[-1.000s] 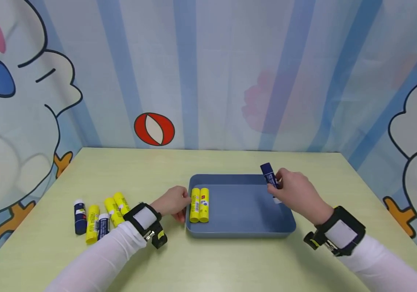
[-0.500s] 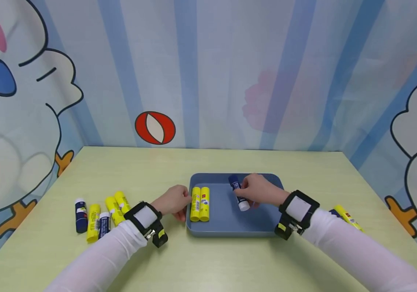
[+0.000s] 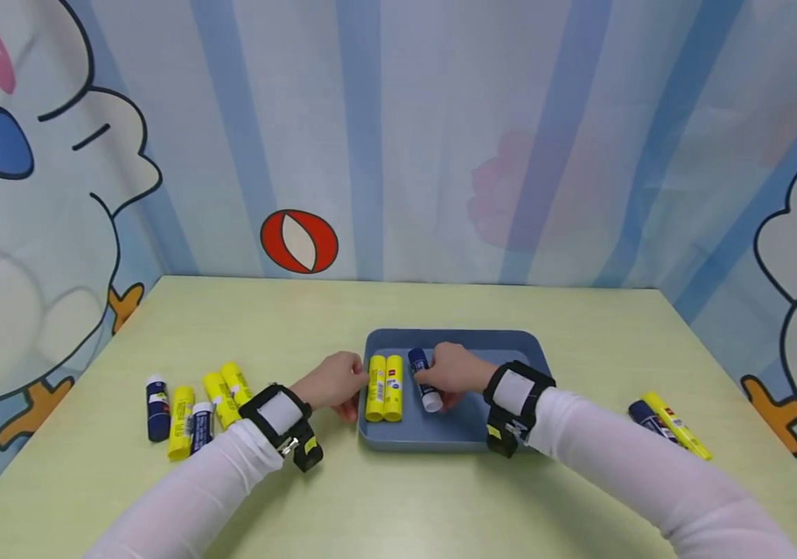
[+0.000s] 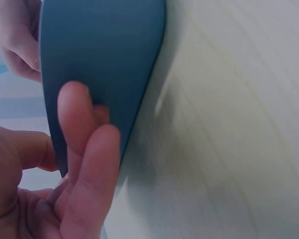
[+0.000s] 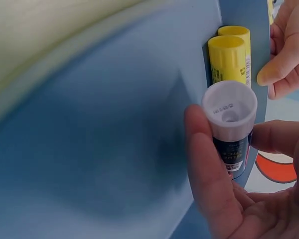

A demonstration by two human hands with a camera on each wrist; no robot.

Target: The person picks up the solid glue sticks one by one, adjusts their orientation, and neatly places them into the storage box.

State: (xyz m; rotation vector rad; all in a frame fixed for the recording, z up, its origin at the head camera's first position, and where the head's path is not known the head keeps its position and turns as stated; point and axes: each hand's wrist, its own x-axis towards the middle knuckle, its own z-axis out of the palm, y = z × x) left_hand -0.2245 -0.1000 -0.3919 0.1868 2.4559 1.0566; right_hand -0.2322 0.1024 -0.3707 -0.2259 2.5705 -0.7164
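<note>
Pinching a navy tube [image 5: 231, 131] — label [image 5: 233, 155] faintly "GLUE STICK" — right hand [image 3: 457, 368]; left hand [image 3: 331, 380] gripping tray [image 3: 426, 447]

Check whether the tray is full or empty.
Partly filled: the tray is mostly bare, with two yellow glue sticks side by side at its left end; the right hand holds a navy glue stick.

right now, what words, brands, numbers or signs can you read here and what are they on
"GLUE", probably with "STICK" below: on the dark blue stick in the right hand, a little blurred.
White end of that stick: tiny print, unreadable.
Two yellow sticks in the tray: print too small to read.
Other sticks on the table: print too small to read.
</note>
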